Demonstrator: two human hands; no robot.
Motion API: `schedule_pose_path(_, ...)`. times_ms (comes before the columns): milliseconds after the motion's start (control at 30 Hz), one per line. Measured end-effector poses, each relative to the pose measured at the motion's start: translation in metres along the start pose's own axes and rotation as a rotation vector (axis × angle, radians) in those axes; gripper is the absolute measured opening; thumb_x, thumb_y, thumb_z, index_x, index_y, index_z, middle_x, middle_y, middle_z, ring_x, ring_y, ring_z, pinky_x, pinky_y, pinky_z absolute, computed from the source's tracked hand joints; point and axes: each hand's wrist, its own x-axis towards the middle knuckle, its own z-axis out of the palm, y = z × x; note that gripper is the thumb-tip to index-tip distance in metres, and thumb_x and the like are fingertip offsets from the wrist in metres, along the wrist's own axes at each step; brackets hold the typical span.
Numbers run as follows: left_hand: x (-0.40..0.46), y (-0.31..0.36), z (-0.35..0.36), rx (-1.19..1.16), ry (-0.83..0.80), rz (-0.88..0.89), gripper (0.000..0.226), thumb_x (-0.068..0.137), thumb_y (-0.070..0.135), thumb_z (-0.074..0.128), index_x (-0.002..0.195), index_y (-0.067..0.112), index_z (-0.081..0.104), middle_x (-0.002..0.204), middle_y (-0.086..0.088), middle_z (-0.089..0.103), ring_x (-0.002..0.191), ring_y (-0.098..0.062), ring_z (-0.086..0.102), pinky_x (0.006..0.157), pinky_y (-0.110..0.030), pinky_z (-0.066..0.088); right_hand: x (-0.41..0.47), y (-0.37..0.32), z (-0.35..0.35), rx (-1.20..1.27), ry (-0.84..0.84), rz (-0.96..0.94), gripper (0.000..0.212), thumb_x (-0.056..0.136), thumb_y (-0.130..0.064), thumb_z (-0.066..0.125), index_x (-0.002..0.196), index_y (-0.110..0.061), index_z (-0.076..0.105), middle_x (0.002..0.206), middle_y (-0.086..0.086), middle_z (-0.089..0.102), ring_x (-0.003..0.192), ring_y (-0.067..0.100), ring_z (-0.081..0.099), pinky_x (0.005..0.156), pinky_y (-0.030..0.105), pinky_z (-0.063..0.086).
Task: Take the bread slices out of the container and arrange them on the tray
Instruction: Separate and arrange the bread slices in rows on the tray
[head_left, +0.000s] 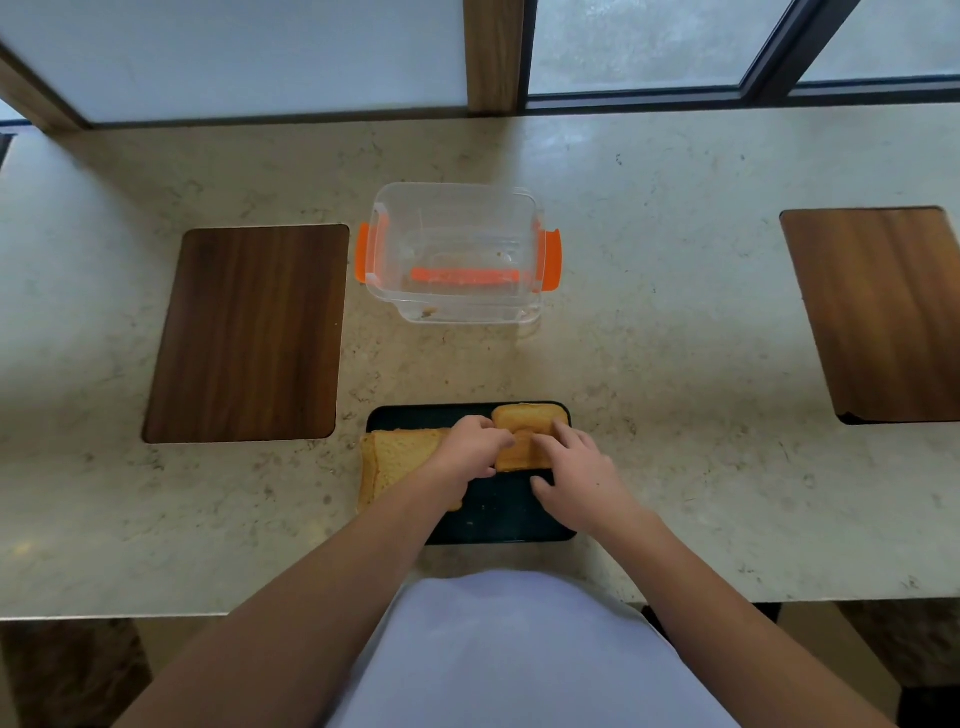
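A black tray (410, 414) lies at the near edge of the counter, right in front of me. Toasted bread slices (397, 457) sit on its left side and hang over the left rim. More slices (527, 420) rest at the tray's far right. My left hand (467, 449) and my right hand (576, 475) both have their fingers on these right-hand slices, gripping them from either side. The clear container (452, 254) with orange clips stands farther back on the counter; only crumbs show inside it.
A dark wooden board (249, 332) is set into the marble counter at the left, and a second one (878, 312) at the right. Windows run along the far edge. The counter's near edge is just below the tray.
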Motion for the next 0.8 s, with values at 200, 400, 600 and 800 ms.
schedule_pose_path(200,-0.011,0.0,-0.004,0.116,-0.025,0.074,0.062,0.095,0.026,0.06,0.15,0.013,0.037,0.103,0.005,0.055,0.089,-0.011,0.058,0.082,-0.034,0.055,-0.001,-0.002,-0.002,-0.003,0.001,-0.003,0.054,0.095,-0.037,0.055,0.146,-0.023,0.045,0.159,0.006,0.033,0.146,0.028,0.025,0.108,0.049,0.04)
schedule_pose_path(400,-0.058,-0.04,-0.058,0.213,0.138,0.293,0.028,0.093,0.035,0.062,0.121,0.031,0.063,0.103,0.01,0.067,0.089,-0.007,0.067,0.077,-0.03,0.06,-0.005,-0.019,0.0,0.264,0.071,-0.044,0.04,0.097,-0.037,0.058,0.133,-0.022,0.057,0.137,-0.005,0.052,0.117,0.012,0.05,0.088,0.023,0.045)
schedule_pose_path(600,-0.082,-0.101,-0.103,-0.032,0.249,0.198,0.014,0.089,0.016,0.065,0.098,0.025,0.07,0.087,-0.003,0.071,0.071,-0.009,0.071,0.07,-0.032,0.058,0.004,-0.056,0.011,0.68,-0.259,0.034,0.022,0.097,-0.033,0.062,0.118,-0.026,0.064,0.112,-0.007,0.069,0.103,0.01,0.066,0.089,0.031,0.057)
schedule_pose_path(800,-0.07,-0.123,-0.103,-0.029,0.37,0.149,0.016,0.087,0.02,0.067,0.102,0.025,0.063,0.097,0.001,0.066,0.087,-0.018,0.066,0.077,-0.038,0.059,0.016,-0.078,0.029,0.875,-0.394,0.276,0.026,0.095,-0.027,0.066,0.12,-0.021,0.06,0.106,0.004,0.07,0.095,0.015,0.071,0.076,0.029,0.063)
